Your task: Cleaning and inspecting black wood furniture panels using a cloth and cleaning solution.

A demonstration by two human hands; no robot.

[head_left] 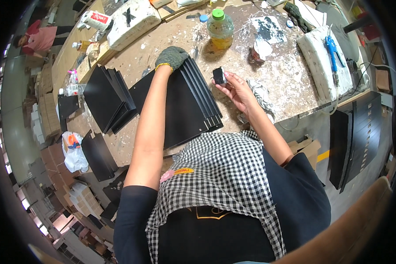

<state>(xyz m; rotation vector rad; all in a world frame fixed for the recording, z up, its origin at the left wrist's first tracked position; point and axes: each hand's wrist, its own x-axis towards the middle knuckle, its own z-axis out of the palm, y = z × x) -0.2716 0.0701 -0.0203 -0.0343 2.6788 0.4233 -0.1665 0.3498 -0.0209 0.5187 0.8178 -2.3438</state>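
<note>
A stack of black panels (180,112) lies on the worktable, its layered edges stepped along the right side. My left hand (172,58), in a dark grey-green knit glove, rests curled over the far end of the stack; its fingertips are hidden. To the right of the stack, my bare right hand (236,90) pinches a small black block (218,76), perhaps a sponge, between thumb and fingers. It is held apart from the panels. Near my right wrist lies a crumpled striped cloth (260,94).
Beyond the stack stand a green-capped jar of yellowish liquid (220,33) and a stained cup (260,50). More black panels (108,99) lean at the left. A blue air gun (332,53) rests on a white padded block (314,66). Another person (37,39) is at far left.
</note>
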